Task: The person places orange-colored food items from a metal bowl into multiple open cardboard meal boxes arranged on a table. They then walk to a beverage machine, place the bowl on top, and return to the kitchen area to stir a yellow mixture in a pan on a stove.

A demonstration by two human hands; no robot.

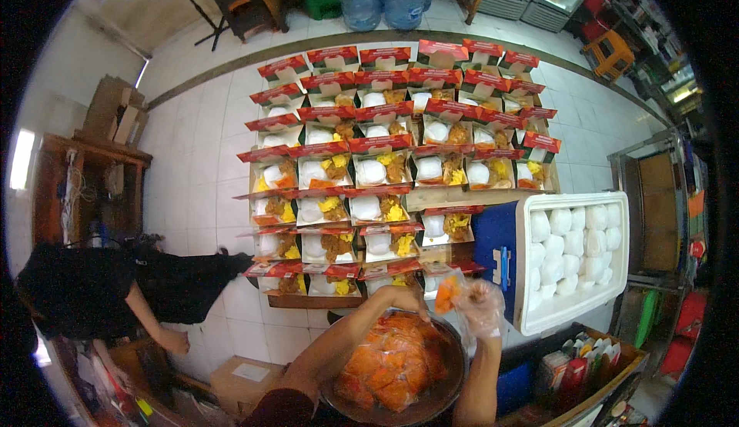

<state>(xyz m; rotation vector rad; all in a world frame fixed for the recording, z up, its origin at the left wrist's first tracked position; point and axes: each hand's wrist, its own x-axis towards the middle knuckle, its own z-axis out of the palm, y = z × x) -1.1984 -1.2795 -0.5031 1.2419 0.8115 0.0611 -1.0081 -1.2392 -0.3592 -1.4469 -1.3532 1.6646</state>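
Two hands were up over a big round bowl (431, 408) full of orange sauce packets. The right hand (479, 304), in a clear glove, pinched one small orange packet (447, 292). The left hand (400, 298), just beside it, curled shut; I could not tell on what. Open red food boxes (369, 173) lay beyond both hands.

2 bare forearms, dark maroon sleeve at left, clear plastic glove on right hand (481, 304)

Meal boxes (369, 173): rows on table, white, red lids open.
Sachets (394, 365): small, orange, heaped in bowl.
Cardboard carton (246, 381): brown, on floor, lower left.
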